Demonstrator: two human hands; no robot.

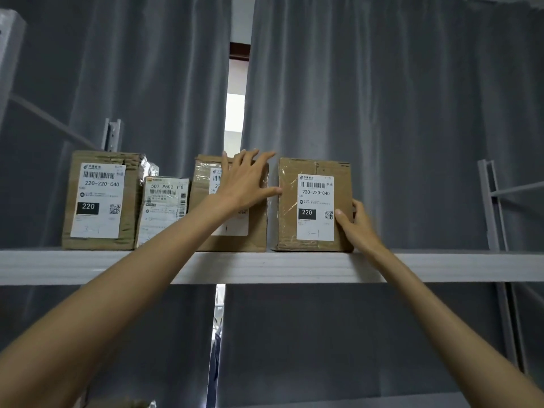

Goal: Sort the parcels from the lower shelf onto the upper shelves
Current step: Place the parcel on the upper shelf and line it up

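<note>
Cardboard parcel (315,204), taped, label reading 220-220-C40, upright on the white upper shelf (441,267). My right hand (357,228) grips its right edge; my left hand (247,184) lies flat, fingers spread, on the neighbouring box (203,228). Narrow gap between them; bare shelf to the right.

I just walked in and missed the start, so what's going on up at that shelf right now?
A person is lining up parcels on a white upper shelf. Four stand in a row. The right hand holds the right edge of the rightmost box, labelled 220-220-C40. The left hand lies spread and flat on the front of the third box, fingertips reaching toward the gap between the two. The two left parcels are untouched.
</note>
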